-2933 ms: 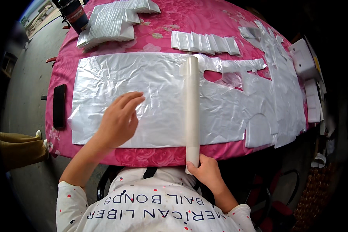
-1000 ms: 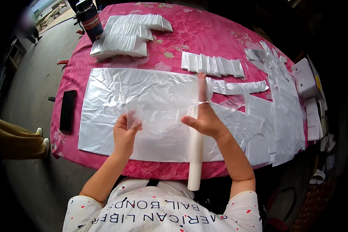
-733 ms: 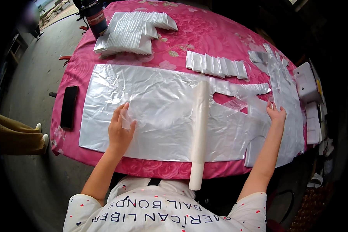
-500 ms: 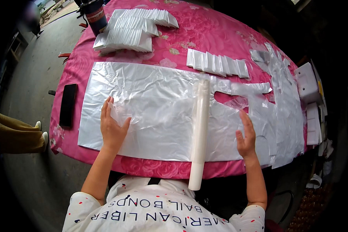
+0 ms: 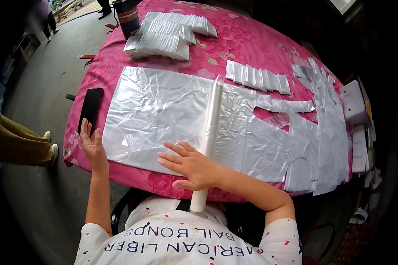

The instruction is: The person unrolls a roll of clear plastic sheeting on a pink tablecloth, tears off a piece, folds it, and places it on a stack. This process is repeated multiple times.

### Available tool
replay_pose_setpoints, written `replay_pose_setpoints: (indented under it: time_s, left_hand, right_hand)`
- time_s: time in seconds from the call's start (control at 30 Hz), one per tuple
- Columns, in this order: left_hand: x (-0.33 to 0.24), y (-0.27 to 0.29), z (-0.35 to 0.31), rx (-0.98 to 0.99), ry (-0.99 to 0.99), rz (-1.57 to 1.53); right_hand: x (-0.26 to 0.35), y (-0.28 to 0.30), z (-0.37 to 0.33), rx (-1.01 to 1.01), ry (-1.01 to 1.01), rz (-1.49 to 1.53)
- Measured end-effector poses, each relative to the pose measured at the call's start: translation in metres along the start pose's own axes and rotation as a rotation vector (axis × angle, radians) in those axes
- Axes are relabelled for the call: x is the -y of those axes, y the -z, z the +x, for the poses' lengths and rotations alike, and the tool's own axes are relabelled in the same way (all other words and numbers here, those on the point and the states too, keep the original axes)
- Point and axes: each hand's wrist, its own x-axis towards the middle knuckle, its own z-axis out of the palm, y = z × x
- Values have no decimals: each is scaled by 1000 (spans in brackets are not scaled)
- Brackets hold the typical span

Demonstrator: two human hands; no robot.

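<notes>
A wide flat sheet of shiny translucent plastic bags (image 5: pixel 159 104) covers the front of the table. Across it lies a pale plastic roll (image 5: pixel 213 117), its near end jutting past the table edge toward me. My right hand (image 5: pixel 193 165) reaches over the roll's near part, fingers spread to the left above the sheet, palm down. My left hand (image 5: pixel 93 143) is raised at the sheet's left edge, fingers apart and holding nothing, just below a black phone (image 5: pixel 90 108). To the roll's right, the plastic has cut-out handle shapes with pink cloth showing through.
Folded white plastic packets (image 5: pixel 163 42) are stacked at the back left beside a dark tumbler (image 5: pixel 127 20). A shorter row of packets (image 5: pixel 257 77) lies behind the sheet. White boxes (image 5: pixel 356 104) stand off the right edge. A person's legs (image 5: pixel 24 141) are at the left.
My right hand has swung left across the roll. My left hand has moved left off the sheet toward the phone. The roll now lies farther left on the plastic.
</notes>
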Motion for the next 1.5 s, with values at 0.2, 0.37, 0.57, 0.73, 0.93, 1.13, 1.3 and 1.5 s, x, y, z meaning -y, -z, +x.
replay_pose_setpoints:
  time_s: [0.2,0.37,0.57,0.73,0.93,1.13,1.3,1.5]
  left_hand:
    - [1,25,-11,3,18,-71]
    - [2,64,-26,40,112,-25]
    - [-13,75,-61,160,168,39]
    - [-30,73,-77,422,114,388]
    - [-41,64,-69,485,149,656]
    - [-38,73,-69,842,930,-763]
    - [-37,38,-79,1166,1104,-1273]
    - [-52,-10,-65,880,803,-418]
  right_hand:
    - [43,13,70,-195,399,504]
    - [-47,22,48,-254,-33,-136]
    - [-62,-5,123,-111,98,-257]
    - [-38,-28,212,-8,4,-277]
    - [-25,-69,239,-705,-443,8]
    - [-18,-37,202,-812,-331,1651]
    - [-9,4,160,-779,-234,1948]
    - [-1,10,117,-981,-539,1529]
